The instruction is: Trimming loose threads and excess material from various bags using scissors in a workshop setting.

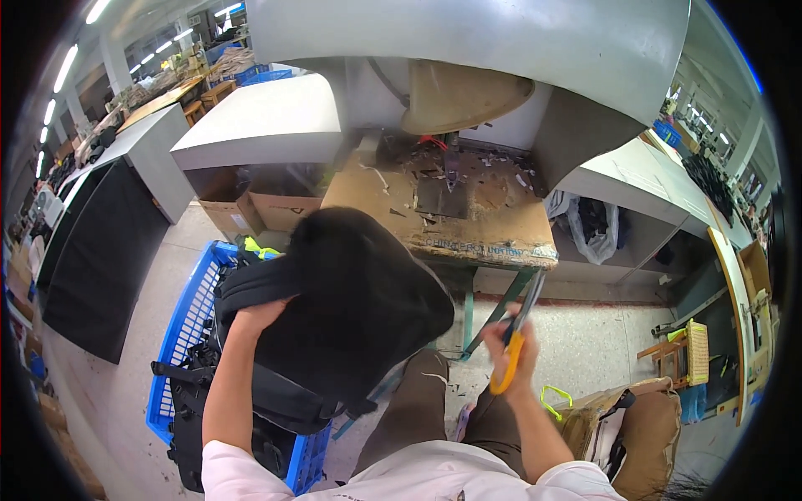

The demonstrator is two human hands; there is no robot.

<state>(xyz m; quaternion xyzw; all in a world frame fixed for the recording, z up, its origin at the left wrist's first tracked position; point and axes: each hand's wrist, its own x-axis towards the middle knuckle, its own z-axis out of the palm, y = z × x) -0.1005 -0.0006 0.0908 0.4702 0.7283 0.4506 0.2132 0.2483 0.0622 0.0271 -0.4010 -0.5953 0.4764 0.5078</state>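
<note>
A black backpack [359, 309] hangs over my lap and the rim of a blue crate, partly smeared by motion. My left hand [263, 316] is closed on its edge by a wide black strap [267, 280], and some of the fingers are hidden under the fabric. To the right, above my knee, my right hand [521, 361] is wrapped round a pair of scissors [506, 365] with an orange handle. Their long metal blades point up toward the front corner of the worktable and are apart from the backpack.
The blue crate [177, 334] at left holds more black bags with straps. Ahead, a cardboard-topped worktable [368, 194] carries scraps beneath a grey metal hood [468, 33]. Cardboard boxes [284, 203] sit under the left counter. A brown sack [652, 430] and a small wooden stool [695, 355] stand at right.
</note>
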